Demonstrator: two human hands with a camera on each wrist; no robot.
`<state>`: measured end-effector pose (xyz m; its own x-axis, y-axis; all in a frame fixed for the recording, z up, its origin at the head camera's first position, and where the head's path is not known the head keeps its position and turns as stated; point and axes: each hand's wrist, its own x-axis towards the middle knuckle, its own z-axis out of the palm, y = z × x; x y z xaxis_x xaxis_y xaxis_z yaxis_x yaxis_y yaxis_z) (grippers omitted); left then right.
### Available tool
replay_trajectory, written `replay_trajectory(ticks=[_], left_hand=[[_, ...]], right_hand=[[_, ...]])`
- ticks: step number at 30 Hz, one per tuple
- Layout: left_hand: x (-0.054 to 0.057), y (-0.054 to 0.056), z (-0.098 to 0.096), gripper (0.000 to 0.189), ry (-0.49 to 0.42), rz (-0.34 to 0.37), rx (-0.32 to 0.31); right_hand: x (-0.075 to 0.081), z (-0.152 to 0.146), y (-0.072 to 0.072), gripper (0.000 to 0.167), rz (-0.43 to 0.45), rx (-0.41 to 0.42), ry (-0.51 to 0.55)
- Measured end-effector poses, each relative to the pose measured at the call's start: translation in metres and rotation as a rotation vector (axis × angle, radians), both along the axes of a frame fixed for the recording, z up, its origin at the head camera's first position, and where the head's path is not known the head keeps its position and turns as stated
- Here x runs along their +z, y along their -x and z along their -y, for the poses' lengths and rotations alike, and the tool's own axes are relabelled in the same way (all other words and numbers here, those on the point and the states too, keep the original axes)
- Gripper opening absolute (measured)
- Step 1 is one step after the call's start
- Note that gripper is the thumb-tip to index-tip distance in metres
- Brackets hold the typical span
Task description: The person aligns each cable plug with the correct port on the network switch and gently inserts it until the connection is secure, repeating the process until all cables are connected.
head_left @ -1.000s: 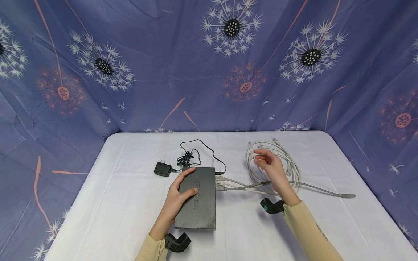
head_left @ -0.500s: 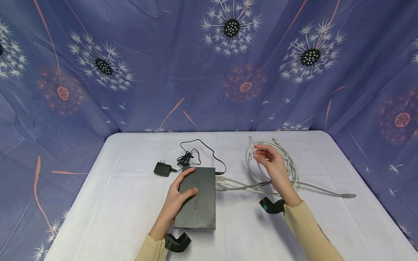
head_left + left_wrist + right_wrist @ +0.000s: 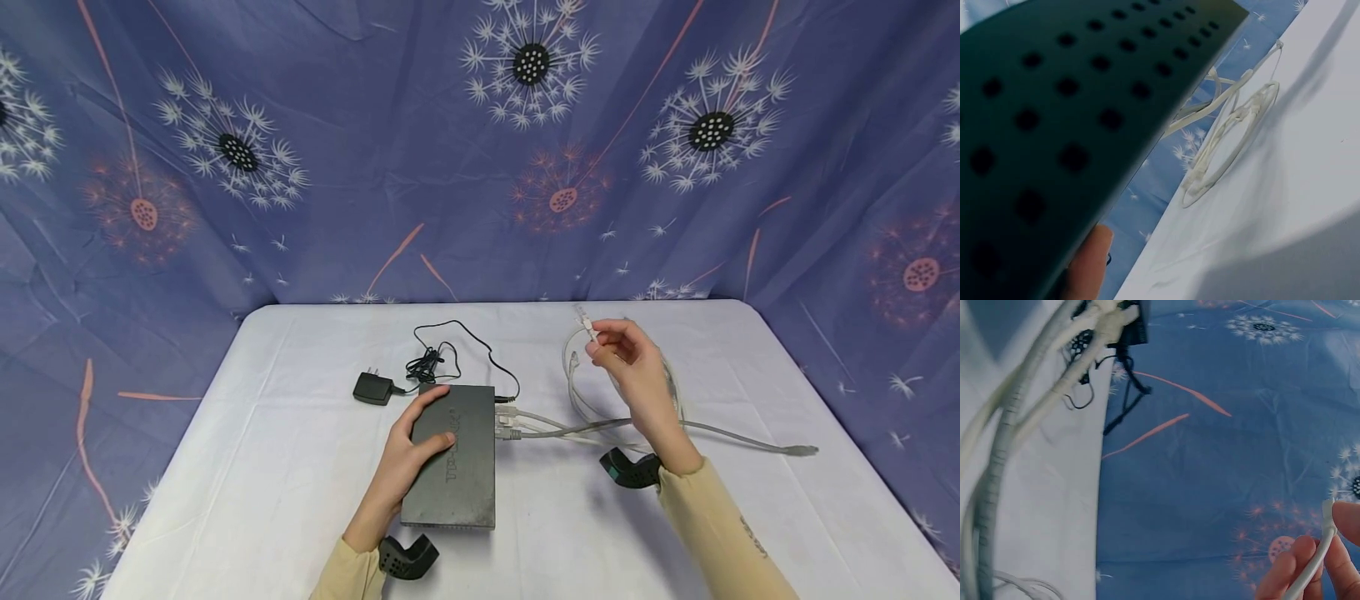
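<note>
A black network switch (image 3: 468, 479) is held by my left hand (image 3: 405, 458), thumb on its top face and fingers along its left side. Its perforated casing (image 3: 1054, 137) fills much of the left wrist view, with one fingertip (image 3: 1088, 262) showing below. Several network cables (image 3: 555, 429) and a thin black power lead (image 3: 504, 398) run into its right side. Farther right, my right hand (image 3: 637, 379) pinches the end of a white network cable between thumb and fingers. The clear plug (image 3: 584, 317) points up and away; in the right wrist view the cable (image 3: 1310, 569) trails below the fingers.
Loosely coiled white cables (image 3: 576, 392) lie under and beside the right hand. A grey cable's loose plug (image 3: 799, 450) rests to the right. Behind the switch are a black power adapter (image 3: 372, 388) and its bundled cord (image 3: 425, 365). A flowered blue curtain (image 3: 337, 183) hangs behind the white-covered table (image 3: 262, 500).
My right hand has raised the pinched network cable end up and slightly away from the coil. The left hand and the network switch have stayed where they were.
</note>
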<state>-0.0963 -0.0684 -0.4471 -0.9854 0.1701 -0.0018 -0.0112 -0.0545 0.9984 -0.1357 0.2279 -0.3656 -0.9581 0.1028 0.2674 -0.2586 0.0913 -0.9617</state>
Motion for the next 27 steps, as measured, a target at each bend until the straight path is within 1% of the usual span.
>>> replay_trajectory(ticks=[5,8,16,23,27], left_hand=[[0.000,0.000,0.000,0.060,0.002,0.003,0.002],[-0.001,0.000,0.001,0.061,-0.002,0.002,0.001],[-0.002,0.000,0.001,0.061,-0.008,0.004,0.003],[-0.002,0.000,0.001,0.061,0.002,0.013,0.010],[-0.001,0.000,0.002,0.061,-0.002,0.016,0.018]], right_hand=[[0.012,-0.005,-0.003,0.023,-0.063,0.019,0.027],[0.020,-0.008,-0.006,0.021,-0.084,0.022,0.035],[0.037,-0.016,-0.013,0.018,-0.127,-0.004,0.004],[0.050,-0.017,-0.022,0.018,-0.141,0.002,0.014],[0.055,-0.018,-0.027,0.016,-0.143,0.017,-0.031]])
